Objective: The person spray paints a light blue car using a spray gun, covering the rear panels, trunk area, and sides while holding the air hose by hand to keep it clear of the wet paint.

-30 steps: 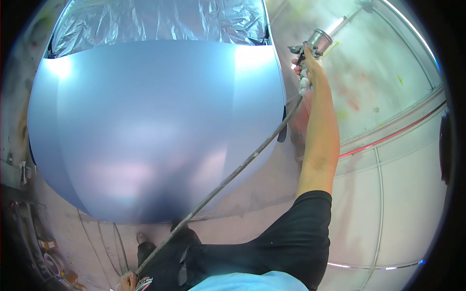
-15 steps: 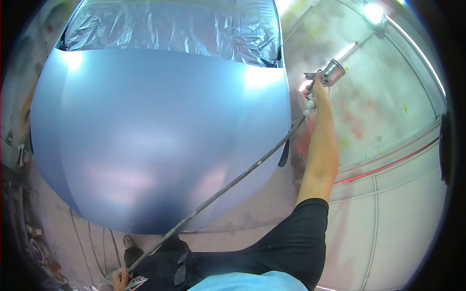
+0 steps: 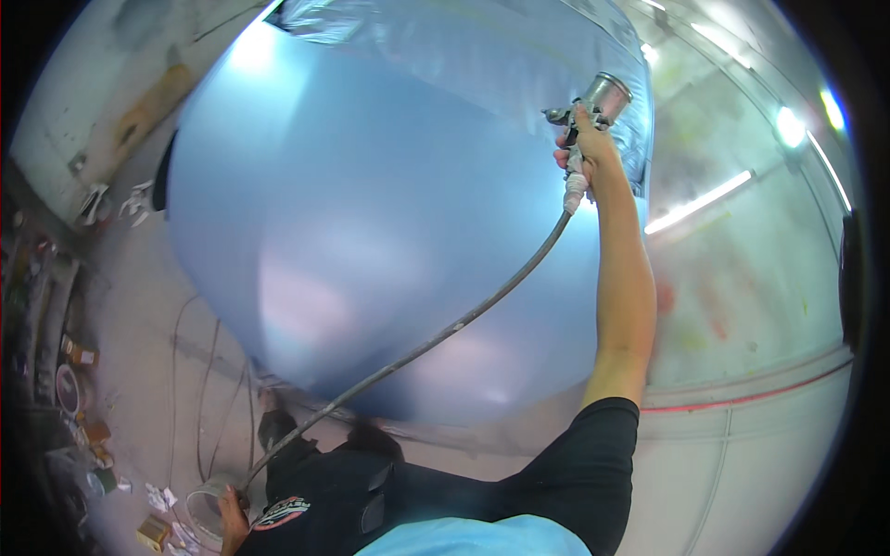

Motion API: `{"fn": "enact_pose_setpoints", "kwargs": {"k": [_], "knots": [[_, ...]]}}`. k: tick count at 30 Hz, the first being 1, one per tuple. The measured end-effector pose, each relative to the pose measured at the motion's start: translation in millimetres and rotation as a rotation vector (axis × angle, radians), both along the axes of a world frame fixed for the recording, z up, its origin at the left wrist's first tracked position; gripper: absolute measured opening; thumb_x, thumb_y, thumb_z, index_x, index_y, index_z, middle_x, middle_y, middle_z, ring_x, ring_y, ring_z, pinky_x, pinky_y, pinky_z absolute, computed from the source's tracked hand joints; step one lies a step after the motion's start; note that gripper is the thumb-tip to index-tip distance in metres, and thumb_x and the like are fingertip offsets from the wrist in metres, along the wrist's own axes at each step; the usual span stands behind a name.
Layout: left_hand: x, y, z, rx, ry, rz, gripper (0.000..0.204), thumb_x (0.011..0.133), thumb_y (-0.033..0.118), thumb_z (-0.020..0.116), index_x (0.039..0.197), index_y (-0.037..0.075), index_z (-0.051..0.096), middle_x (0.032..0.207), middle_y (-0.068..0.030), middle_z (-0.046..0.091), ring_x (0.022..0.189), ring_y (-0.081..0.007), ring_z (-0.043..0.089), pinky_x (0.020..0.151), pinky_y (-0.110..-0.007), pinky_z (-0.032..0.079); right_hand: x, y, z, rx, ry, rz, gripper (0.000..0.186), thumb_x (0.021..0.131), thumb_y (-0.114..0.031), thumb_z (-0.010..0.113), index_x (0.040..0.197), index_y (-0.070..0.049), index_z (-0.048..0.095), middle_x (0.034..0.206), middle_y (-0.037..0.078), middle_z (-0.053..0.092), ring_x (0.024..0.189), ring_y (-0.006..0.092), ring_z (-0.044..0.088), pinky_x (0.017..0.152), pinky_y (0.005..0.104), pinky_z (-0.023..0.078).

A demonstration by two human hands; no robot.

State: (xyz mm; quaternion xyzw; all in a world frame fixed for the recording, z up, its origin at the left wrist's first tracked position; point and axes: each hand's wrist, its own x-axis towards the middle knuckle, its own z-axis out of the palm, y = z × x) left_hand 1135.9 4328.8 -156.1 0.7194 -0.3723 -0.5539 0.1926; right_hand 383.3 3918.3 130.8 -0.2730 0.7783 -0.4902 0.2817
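Observation:
My right hand [image 3: 593, 148] is wrapped round the handle of a spray gun [image 3: 608, 94] with a metal cup on top. The gun is held over the far right part of a blue car hood [image 3: 371, 213], its nozzle facing left. A dark air hose [image 3: 454, 326] runs from the taped gun handle down across the front of the hood to my left hand [image 3: 234, 522]. That hand's fingers close round the hose low at the left, beside my thigh. Beyond the hood, silvery plastic film [image 3: 621, 56] covers the windshield, partly blurred by haze near the gun.
A pale round container [image 3: 206, 508] stands beside my left hand. Hose loops [image 3: 199, 398] lie on the floor at the left, near boxes [image 3: 153, 533], a tape roll [image 3: 69, 389] and crumpled paper [image 3: 159, 499]. A paint-stained wall [image 3: 723, 278] with lights rises at the right.
The spray gun in my right hand has gone from beyond the hood's right edge to over the hood. My view has turned, so the car appears farther right. My left hand stays on the hose.

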Motion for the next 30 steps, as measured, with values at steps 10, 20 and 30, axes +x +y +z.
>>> {"fn": "enact_pose_setpoints", "kwargs": {"k": [10,20,30], "knots": [[65,-31,-10,0.031,-0.023,0.326,0.054,0.103,0.052,0.037,0.080,0.005,0.050,0.068,-0.0025,0.045,0.064,-0.0135,0.044,0.060,-0.029,0.035,187,-261,-5,-0.027,-0.050,0.130,0.051,0.098,-0.050,0.050,0.112,-0.001,0.048,0.078,0.015,0.059,0.050,0.0261,0.060,0.043,0.0384,0.054],[136,-29,-49,0.032,-0.050,0.488,0.055,0.102,0.052,0.038,0.081,0.004,0.053,0.068,-0.0032,0.049,0.064,-0.0139,0.047,0.059,-0.030,0.037,397,-417,-26,-0.265,-0.209,0.286,0.049,0.101,-0.048,0.046,0.110,0.000,0.044,0.078,0.018,0.056,0.054,0.0339,0.062,0.047,0.0489,0.054],[172,-20,-64,0.013,-0.069,0.470,0.056,0.101,0.053,0.039,0.082,0.004,0.057,0.069,-0.0040,0.052,0.064,-0.0142,0.050,0.059,-0.030,0.039,346,-297,-49,-0.271,-0.221,0.270,0.051,0.098,-0.046,0.053,0.116,0.001,0.046,0.078,0.017,0.058,0.047,0.0286,0.059,0.039,0.0413,0.050]]}}
